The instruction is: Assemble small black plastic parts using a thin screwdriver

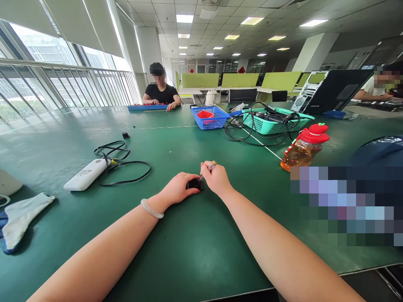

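- Black, hard-looking small block (195,184), probably plastic: flat on the green tabletop (195,251), straight ahead of the person, between the two hands. Exact type too small to tell.
- Long axis: visible part runs roughly left to right across the person's front. Left end is covered by fingers, so full length cannot be told.
- Left hand (179,189): nearer of the two, in contact. Partly closed, thumb along the block's near side, fingers at its far side; steadies it from the left, in my judgement.
- Right hand (218,179): just beyond the block's right end. Curled closed around a slim pen-like hand tool (212,165), brownish at its upper end.
- Key relation: tool slants down and leftward out of the right fist, its lower end at the block's right portion. Contact looks likely; the tip itself is too small to confirm.
- Off to the left, well apart from both hands: white power bank (88,175) with black cable (126,183), beside it on the tabletop.
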The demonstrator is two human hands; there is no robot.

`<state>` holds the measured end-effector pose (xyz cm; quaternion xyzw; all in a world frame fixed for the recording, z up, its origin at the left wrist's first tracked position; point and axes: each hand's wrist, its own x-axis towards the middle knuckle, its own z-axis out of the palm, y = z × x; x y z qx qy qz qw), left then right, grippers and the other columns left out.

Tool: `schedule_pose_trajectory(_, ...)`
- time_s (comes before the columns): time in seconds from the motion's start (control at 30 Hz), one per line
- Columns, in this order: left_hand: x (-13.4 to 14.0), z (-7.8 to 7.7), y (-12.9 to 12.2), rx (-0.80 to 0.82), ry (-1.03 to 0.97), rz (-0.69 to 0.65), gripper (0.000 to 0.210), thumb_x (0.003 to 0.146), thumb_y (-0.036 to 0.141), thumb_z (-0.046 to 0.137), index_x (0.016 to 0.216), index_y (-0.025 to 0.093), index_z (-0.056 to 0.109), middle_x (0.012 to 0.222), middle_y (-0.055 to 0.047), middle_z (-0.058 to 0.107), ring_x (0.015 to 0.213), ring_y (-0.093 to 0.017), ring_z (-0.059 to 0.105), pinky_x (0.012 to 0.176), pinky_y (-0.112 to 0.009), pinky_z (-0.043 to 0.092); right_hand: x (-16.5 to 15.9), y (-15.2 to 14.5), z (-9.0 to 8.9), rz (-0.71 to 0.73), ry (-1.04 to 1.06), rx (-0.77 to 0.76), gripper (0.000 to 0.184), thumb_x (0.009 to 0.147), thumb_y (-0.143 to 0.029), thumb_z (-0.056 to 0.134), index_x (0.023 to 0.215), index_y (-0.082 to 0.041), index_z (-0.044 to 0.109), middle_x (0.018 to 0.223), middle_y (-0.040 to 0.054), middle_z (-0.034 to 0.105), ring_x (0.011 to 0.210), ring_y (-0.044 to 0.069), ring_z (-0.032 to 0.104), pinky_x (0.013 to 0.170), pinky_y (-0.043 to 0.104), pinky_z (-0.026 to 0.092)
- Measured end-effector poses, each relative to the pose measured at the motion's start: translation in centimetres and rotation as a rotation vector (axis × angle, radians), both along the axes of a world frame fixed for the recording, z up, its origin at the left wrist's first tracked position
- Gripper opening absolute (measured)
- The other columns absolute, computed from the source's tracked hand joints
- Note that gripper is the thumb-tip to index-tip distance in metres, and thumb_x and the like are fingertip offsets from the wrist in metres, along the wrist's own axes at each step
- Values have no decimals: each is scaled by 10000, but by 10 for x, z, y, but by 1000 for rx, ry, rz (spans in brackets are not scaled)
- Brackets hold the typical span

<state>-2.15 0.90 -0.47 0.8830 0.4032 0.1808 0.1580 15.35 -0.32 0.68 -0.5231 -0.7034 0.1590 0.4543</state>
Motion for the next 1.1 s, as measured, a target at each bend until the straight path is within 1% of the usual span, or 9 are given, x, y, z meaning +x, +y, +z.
schedule_pose_trajectory(0.17, 0, 1, -2, 44, -60, -33, 402, 839, 368, 638, 1215, 232, 602, 1184, -51, 683, 1075, -242, 613, 974, -397, 482, 8, 6, -3, 37, 123, -34, 458, 910, -520, 403, 571, -223, 484, 496, -17, 485, 495, 135, 458, 535, 260, 349)
schedule_pose_trajectory(0.23, 0, 3, -3, 74, -96, -22, 378, 847, 360, 616, 1201, 230, 603, 1184, -51, 673, 1082, -236, 605, 990, -400, 477, 13, 8, -1, 26, 256, -18, 471, 892, -558, 444, 571, -220, 511, 486, -21, 479, 483, 130, 461, 513, 255, 354)
schedule_pose_trajectory(0.37, 0, 6, -6, 132, -150, 55, 373, 864, 341, 562, 1222, 240, 588, 1182, -59, 639, 1096, -233, 585, 990, -402, 481, 39, 22, 0, -223, 645, 54, 485, 876, -550, 465, 524, -217, 482, 456, -30, 419, 442, 115, 421, 462, 243, 356)
schedule_pose_trajectory(0.43, 0, 5, -6, 148, -154, 110, 386, 871, 342, 542, 1241, 238, 582, 1189, -71, 603, 1064, -225, 591, 964, -391, 497, 59, 33, -5, -370, 771, 79, 477, 852, -530, 508, 500, -212, 453, 487, -20, 455, 469, 109, 451, 473, 233, 387)
schedule_pose_trajectory(0.6, -3, 2, -3, 96, -110, 267, 340, 905, 331, 459, 1164, 231, 655, 1156, -80, 545, 859, -176, 623, 898, -370, 530, 94, 51, -24, -441, 1055, -164, 457, 819, -455, 568, 482, -208, 382, 448, -67, 373, 368, 64, 342, 512, 247, 501)
schedule_pose_trajectory(0.7, -4, 1, 0, 81, -83, 319, 336, 908, 281, 422, 1099, 234, 694, 1140, -70, 545, 861, -172, 628, 921, -364, 521, 94, 52, -29, -388, 1065, -224, 443, 820, -421, 581, 475, -204, 408, 434, -68, 365, 368, 61, 326, 508, 241, 501)
schedule_pose_trajectory(0.87, -4, 1, 0, 123, 58, 376, 375, 891, 215, 394, 1112, 229, 697, 1188, -83, 547, 999, -221, 612, 988, -391, 483, 74, 49, -26, -287, 893, -247, 485, 810, -450, 604, 433, -198, 432, 417, -42, 375, 412, 82, 383, 450, 227, 399)
schedule_pose_trajectory(1.0, -3, 1, -1, 142, 143, 358, 437, 850, 153, 407, 1221, 187, 637, 1185, -98, 591, 1092, -247, 567, 1039, -391, 440, 47, 37, -20, -30, 735, -269, 500, 781, -580, 610, 483, -192, 513, 434, -35, 399, 419, 88, 375, 415, 234, 298)
schedule_pose_trajectory(1.1, -2, 2, -1, 137, 183, 353, 418, 871, 145, 372, 1166, 197, 663, 1105, -89, 647, 1049, -249, 572, 1011, -411, 449, 28, 25, -14, 92, 633, -215, 509, 790, -613, 599, 510, -192, 540, 434, -39, 387, 429, 89, 365, 428, 240, 271)
